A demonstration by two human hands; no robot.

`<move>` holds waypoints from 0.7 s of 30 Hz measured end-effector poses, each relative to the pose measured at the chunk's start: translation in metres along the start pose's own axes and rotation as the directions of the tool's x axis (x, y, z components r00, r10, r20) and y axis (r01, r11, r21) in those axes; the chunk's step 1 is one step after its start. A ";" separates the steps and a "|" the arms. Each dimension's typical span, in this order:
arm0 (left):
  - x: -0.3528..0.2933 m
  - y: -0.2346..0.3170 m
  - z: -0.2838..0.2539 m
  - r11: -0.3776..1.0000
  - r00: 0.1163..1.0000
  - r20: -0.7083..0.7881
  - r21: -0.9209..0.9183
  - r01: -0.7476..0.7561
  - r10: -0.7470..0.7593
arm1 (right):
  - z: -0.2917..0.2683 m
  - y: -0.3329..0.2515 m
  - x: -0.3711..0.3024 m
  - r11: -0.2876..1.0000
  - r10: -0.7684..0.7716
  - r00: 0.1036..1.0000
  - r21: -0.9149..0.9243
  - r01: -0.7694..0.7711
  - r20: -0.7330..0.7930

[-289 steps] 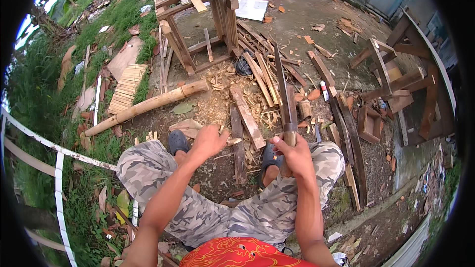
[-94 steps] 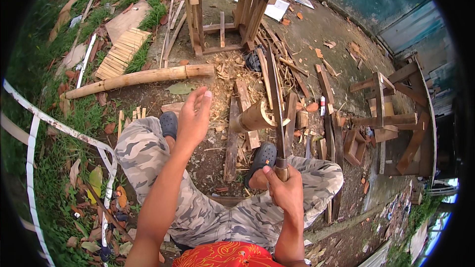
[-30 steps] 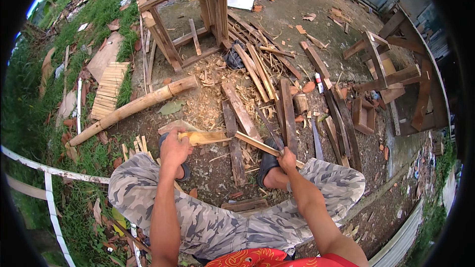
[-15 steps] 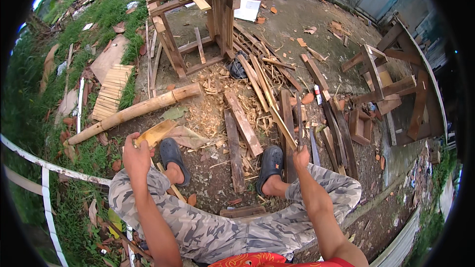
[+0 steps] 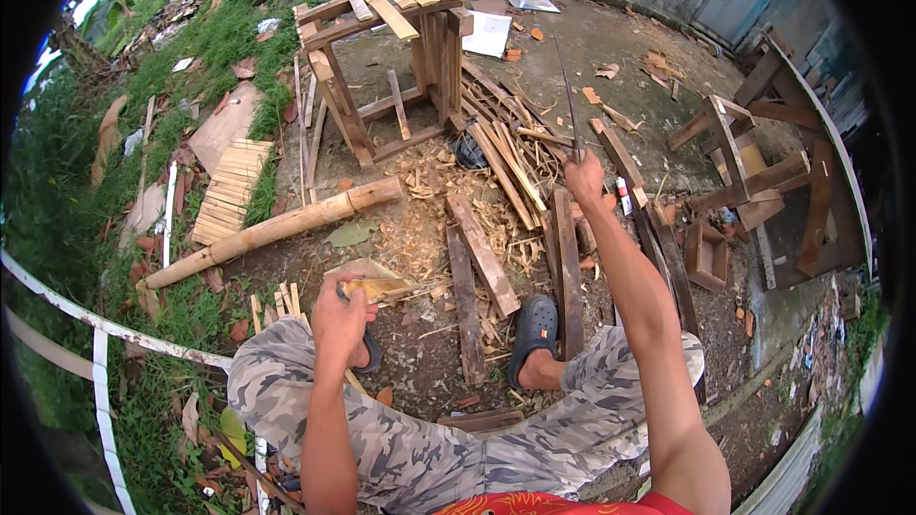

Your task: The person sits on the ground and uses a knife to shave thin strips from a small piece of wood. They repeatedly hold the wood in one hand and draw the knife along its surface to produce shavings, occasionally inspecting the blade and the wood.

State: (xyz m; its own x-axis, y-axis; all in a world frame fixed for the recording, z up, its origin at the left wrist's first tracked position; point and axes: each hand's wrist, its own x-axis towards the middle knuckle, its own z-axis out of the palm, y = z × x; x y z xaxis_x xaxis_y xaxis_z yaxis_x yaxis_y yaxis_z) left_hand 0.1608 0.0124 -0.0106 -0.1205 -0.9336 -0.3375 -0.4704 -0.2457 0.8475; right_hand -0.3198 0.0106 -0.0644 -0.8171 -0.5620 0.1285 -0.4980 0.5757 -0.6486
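My left hand (image 5: 342,317) is closed above my left knee, gripping a yellowish bamboo piece (image 5: 374,287) whose tip points right over a dry brown leaf. Its fingers cover most of the piece. My right hand (image 5: 584,175) is wrapped round the handle of a long knife (image 5: 570,95), held out in front at arm's length. The dark, narrow blade points up and away, seen nearly edge-on. Pale shavings (image 5: 420,219) cover the ground between the hands. Several split bamboo strips (image 5: 281,300) lie beside my left knee.
A thick bamboo pole (image 5: 277,229) lies at left, near a row of cut slats (image 5: 232,193). A wooden frame (image 5: 343,105) topped with slats stands ahead. Loose planks (image 5: 482,253) lie between my feet. An overturned table (image 5: 811,191) and a small wooden box (image 5: 706,256) are at right.
My right hand has swung the knife forward and up, away from my right knee. My left hand has moved right and slightly down with the bamboo piece. The view has shifted slightly.
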 end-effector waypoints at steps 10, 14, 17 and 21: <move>-0.026 -0.002 0.090 0.997 0.906 0.423 -0.082 0.008 0.027 | -0.128 -0.015 -0.122 0.941 0.201 0.739 0.084 -0.329 0.643; -0.029 -0.012 0.113 0.994 0.882 0.465 -0.101 -0.031 0.074 | -0.166 -0.033 -0.197 0.971 0.139 0.708 0.047 -0.236 0.693; -0.031 -0.016 0.120 0.987 0.870 0.482 -0.159 -0.027 0.101 | -0.163 -0.035 -0.259 0.978 0.106 0.762 0.072 -0.197 0.639; -0.033 -0.014 0.118 0.980 0.847 0.501 -0.165 -0.106 0.176 | -0.128 -0.027 -0.333 0.916 0.053 0.813 0.296 -0.271 0.580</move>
State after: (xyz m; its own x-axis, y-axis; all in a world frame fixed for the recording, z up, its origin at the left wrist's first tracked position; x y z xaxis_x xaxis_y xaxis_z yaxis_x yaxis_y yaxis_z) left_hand 0.0687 0.0773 -0.0599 -0.6229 -0.7038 -0.3416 -0.3040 -0.1846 0.9346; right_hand -0.0714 0.2584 0.0058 -0.5221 -0.7709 -0.3649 -0.1493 0.5039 -0.8508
